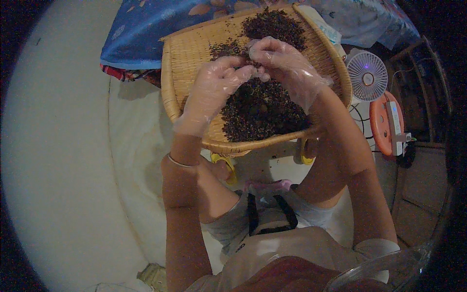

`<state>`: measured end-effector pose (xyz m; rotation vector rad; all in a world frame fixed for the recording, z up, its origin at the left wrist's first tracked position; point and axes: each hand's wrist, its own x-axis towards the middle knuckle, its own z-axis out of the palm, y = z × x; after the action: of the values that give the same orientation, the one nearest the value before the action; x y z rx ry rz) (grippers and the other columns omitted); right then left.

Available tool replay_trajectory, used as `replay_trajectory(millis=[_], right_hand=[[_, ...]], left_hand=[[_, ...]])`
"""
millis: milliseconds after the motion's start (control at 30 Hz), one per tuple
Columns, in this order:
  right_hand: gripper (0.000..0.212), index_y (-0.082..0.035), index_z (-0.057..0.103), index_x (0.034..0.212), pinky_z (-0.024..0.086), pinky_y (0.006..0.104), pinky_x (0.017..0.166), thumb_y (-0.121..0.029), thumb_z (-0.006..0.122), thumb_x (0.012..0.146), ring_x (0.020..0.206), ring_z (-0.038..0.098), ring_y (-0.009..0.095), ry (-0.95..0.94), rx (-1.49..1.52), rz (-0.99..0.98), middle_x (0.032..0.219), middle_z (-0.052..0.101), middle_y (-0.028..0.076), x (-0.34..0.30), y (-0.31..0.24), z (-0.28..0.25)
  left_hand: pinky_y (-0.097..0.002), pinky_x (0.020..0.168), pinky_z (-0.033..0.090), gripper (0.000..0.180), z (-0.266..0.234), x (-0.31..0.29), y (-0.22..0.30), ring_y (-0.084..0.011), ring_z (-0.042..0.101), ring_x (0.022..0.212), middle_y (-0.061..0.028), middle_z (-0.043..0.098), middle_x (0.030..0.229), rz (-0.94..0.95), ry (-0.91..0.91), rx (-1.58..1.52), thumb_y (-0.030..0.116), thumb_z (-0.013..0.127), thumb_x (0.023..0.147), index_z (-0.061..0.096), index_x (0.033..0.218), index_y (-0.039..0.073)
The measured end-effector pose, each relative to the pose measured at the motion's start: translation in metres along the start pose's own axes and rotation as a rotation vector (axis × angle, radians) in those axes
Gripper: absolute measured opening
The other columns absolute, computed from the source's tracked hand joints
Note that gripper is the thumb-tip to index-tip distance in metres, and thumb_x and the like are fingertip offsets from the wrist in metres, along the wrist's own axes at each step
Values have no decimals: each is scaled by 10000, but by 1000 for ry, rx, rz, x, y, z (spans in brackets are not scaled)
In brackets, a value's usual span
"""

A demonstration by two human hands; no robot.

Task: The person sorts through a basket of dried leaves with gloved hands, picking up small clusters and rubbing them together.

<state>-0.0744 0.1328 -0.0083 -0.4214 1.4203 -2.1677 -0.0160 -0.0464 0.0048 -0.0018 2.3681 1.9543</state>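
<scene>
A woven bamboo tray (187, 63) spreads in front of me above my knees. Dark, crumbly dried bits lie on it in a large near pile (262, 114), a far pile (275, 29) at the back right and a smaller scatter (226, 48). Both my hands wear clear plastic gloves and meet over the middle of the tray. My left hand (219, 82) has its thumb and fingers pinched together. Close against it, my right hand (282, 58) is also closed, fingertips bent down. Whatever sits between the fingertips is too small and hidden to name.
A blue patterned cloth (141, 34) hangs behind the tray. To the right stand a small round fan (367, 75), an orange stool (380, 121) and a white power strip (395, 126) with cables. My feet wear yellow slippers (226, 168) under the tray.
</scene>
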Motion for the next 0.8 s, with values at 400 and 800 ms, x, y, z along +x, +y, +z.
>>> replay_trajectory(millis=[400, 800], right_hand=[[142, -76, 583, 916, 464, 230, 580, -156, 675, 843, 737, 585, 106, 54, -4, -22, 881, 622, 32, -1, 2, -1], [167, -107, 556, 867, 406, 206, 562, -229, 668, 846, 687, 550, 80, 158, -115, -90, 822, 614, 3, -4, -2, 1]], left_hand=[[-202, 669, 429, 279, 1, 2, -6, -50, 548, 758, -5, 639, 809, 1, -21, -9, 179, 676, 840, 617, 1036, -10], [-210, 613, 397, 301, -2, 5, -10, -49, 475, 673, 36, 547, 707, 66, -36, -58, 212, 683, 839, 619, 1036, -8]])
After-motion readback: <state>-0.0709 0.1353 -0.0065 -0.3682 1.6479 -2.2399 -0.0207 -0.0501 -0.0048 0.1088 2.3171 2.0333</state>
